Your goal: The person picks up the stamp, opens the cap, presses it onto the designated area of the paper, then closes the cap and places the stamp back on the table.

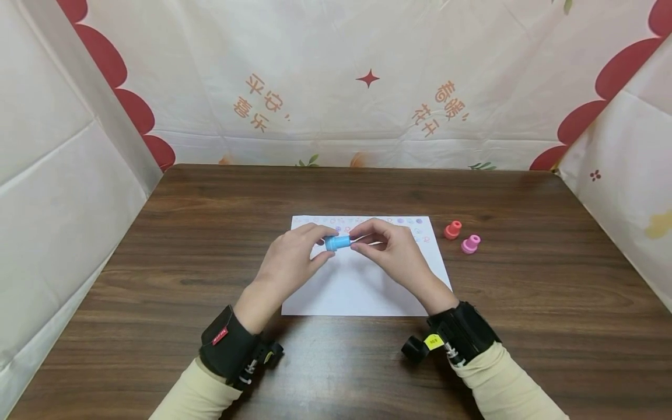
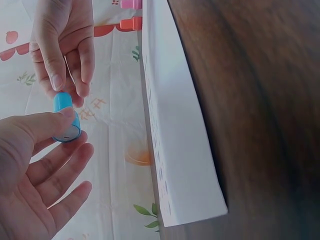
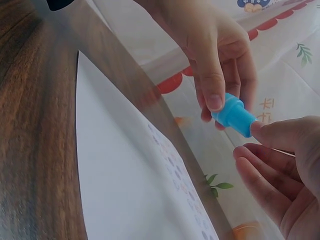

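A small blue stamp (image 1: 338,242) was held above a sheet of white paper (image 1: 362,294), between two bare hands. Its wide end was pinched by the left hand (image 1: 287,259), the grip narrowed to the stamp's width between thumb and forefinger. Its narrow end was pinched by the right hand (image 1: 395,255), that grip drawn in further, thumb and fingertips almost meeting.

In the head view, a red stamp (image 1: 452,230) and a pink stamp (image 1: 471,244) were seen on the brown worktop (image 1: 210,251), near the paper's right edge. Small coloured prints (image 1: 419,221) were partly covered by the hands there, but in the right wrist view they were shown in rows, along with the blue stamp's stepped side. Only in the left wrist view was the pale round face of its wide end revealed, the mark on it too small to be read
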Demonstrator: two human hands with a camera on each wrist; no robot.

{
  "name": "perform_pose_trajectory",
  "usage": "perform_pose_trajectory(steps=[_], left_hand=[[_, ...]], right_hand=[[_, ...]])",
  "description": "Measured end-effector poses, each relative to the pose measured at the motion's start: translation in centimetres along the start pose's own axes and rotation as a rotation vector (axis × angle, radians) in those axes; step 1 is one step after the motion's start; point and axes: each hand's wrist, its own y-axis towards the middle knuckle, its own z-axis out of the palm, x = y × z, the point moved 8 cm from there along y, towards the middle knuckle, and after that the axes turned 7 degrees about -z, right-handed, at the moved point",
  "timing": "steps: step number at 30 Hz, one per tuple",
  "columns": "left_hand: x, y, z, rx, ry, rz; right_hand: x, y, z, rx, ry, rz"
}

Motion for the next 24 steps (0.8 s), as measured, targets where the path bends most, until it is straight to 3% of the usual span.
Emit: perform_pose_trajectory(steps=[24], left_hand=[[1.5,0.1,-1.0,-0.036,0.012,-0.062]], right_hand=[[-1.2,-0.4,-3.3,-0.057,-0.051,0.006]])
